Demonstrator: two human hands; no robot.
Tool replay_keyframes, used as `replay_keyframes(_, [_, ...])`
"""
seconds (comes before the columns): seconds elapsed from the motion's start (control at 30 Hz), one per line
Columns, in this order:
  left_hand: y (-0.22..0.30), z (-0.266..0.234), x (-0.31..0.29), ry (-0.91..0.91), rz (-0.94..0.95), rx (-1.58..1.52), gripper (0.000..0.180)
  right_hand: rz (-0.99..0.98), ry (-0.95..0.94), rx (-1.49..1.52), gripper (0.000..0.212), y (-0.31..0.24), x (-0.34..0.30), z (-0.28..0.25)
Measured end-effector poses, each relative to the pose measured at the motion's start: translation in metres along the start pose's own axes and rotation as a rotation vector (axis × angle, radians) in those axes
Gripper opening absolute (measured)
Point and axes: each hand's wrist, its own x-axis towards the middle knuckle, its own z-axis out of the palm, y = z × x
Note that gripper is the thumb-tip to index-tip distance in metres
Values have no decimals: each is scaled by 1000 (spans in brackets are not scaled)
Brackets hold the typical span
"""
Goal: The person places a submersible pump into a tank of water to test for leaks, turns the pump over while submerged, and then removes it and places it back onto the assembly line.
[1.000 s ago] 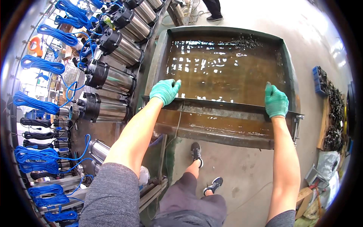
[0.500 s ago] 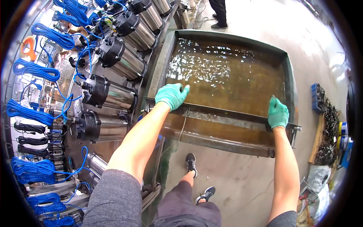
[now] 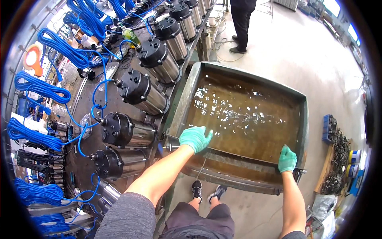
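A wide, shallow metal tank point(image 3: 305, 127) of brownish water stands in front of me. Across its near part runs a metal bar point(image 3: 243, 156). My left hand point(image 3: 195, 139), in a green glove, is closed over the bar near its left end, the thumb pointing right. Near the right end, my right hand point(image 3: 287, 159), gloved alike, is closed on the same bar with the thumb up. The undersides of both grips are hidden. A thin cord point(image 3: 203, 164) hangs down between the bar and the tank's near edge.
Left of the tank, a bench holds a row of steel motors with black tops point(image 3: 129, 129) and coiled blue cables point(image 3: 41, 89). A person in dark trousers point(image 3: 240, 26) stands beyond the tank. At right lie a blue crate point(image 3: 328, 128) and a heap of dark parts point(image 3: 335, 159).
The tank, bench and motors sit lower in the picture, and more of the far floor shows. My feet now stand closer together. Both hands remain on the bar.
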Motion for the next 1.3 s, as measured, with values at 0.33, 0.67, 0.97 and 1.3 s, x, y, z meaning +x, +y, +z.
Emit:
replay_keyframes(0.33, [-10,5,-8,141,3,-169,45,-51,-6,71,51,5,-2,13])
replay_keyframes(0.67, [-19,-2,-18,173,80,-213,56,-238,25,-40,50,16,3,18])
replay_keyframes(0.97, [-87,-102,-173,1174,302,-668,38,-365,366,449,43,25,-18,6])
replay_keyframes(1.3, [-439,-200,-333,1864,-527,-567,64,-92,-21,158,33,0,-135,-22])
